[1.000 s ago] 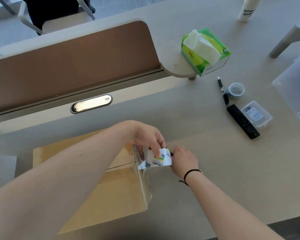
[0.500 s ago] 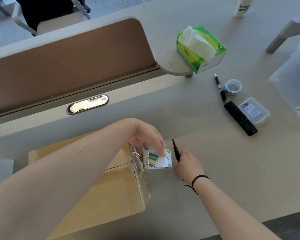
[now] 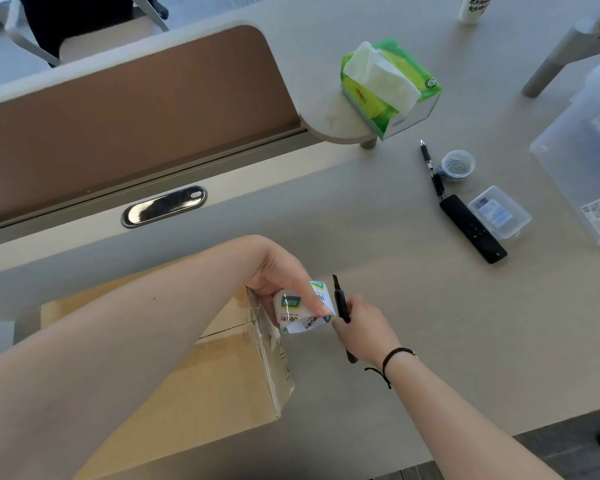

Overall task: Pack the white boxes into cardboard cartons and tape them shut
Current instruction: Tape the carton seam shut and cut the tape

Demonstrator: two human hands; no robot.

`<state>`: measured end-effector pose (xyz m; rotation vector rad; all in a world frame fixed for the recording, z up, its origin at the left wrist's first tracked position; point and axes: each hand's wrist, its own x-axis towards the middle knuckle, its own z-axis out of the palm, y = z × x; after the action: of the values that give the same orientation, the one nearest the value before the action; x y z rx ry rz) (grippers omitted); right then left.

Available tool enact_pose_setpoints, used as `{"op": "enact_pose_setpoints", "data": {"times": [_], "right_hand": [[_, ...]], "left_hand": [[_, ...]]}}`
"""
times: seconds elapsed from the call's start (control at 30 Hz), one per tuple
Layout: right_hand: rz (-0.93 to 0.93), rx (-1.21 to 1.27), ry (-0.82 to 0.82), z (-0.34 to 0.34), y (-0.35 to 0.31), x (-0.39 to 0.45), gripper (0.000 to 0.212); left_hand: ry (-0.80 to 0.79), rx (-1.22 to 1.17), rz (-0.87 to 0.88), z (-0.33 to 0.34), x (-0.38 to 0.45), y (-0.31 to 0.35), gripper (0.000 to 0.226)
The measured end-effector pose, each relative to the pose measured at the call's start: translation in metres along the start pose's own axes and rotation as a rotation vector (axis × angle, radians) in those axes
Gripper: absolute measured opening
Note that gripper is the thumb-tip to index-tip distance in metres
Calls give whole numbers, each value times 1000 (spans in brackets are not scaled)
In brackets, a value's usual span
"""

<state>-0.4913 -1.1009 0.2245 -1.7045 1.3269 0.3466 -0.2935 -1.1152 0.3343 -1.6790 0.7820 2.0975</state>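
My left hand (image 3: 284,282) reaches across the closed brown cardboard carton (image 3: 201,368) and pinches the roll of clear packing tape with its white, green and blue printed core (image 3: 305,311), fingers (image 3: 312,296) curled over its top edge and holding it just off the carton's right end. My right hand (image 3: 362,327) is closed around a slim black utility knife (image 3: 340,303), its tip pointing away from me and standing just beside the roll, on its right.

The carton lies on the pale grey desk (image 3: 361,393) in front of me, flaps down, with glossy tape already running over its top seam and down the right end face, where it wrinkles a little. I cannot see any white boxes; I take them to be inside.

The tape strikes me as the tricky part: thin, limp and sticky, it will likely fold onto itself if I let the free stretch go slack, so I judge it best to keep it taut between roll and carton. The roll itself looks light and stiff; its cardboard core gives a firm hold from the rim. The knife wants a grip low on the handle, well clear of the blade, and my left fingertips sit near the cutting line, which is the risk here. The carton seems rigid enough to press on, best held by its edges or corners, though its weight I can only guess.
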Motion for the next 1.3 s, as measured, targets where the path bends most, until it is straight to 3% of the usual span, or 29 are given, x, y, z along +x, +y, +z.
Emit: {"op": "enact_pose_setpoints", "data": {"times": [0.27, 0.4, 0.47, 0.57, 0.7, 0.8, 0.87, 1.0, 1.13, 1.3], "right_hand": [[25, 90, -26, 9, 2, -1, 12], [81, 203, -2, 10, 5, -3, 11], [109, 277, 52, 9, 7, -6, 9], [107, 418, 185, 2, 5, -22, 7], [-14, 622, 359, -4, 1, -66, 12], [-256, 414, 393, 9, 2, -98, 20], [-406, 238, 305, 22, 1, -111, 15], [-563, -41, 249, 42, -14, -114, 18], [-527, -42, 243, 43, -41, -112, 36], [-382, -125, 220, 28, -72, -107, 21]], "left_hand": [[159, 53, 80, 9, 22, -10, 42], [196, 34, 140, 7, 43, -17, 63], [198, 45, 120, 5, 49, -17, 71], [170, 78, 92, 4, 51, -14, 62], [153, 9, 69, -3, 50, -12, 61], [119, -18, 57, -10, 49, -11, 63], [99, -21, 68, -11, 47, -8, 54], [75, -52, 95, -13, 43, -2, 57], [74, -31, 121, -12, 38, 2, 47], [73, -21, 140, -13, 32, 4, 38]]}}
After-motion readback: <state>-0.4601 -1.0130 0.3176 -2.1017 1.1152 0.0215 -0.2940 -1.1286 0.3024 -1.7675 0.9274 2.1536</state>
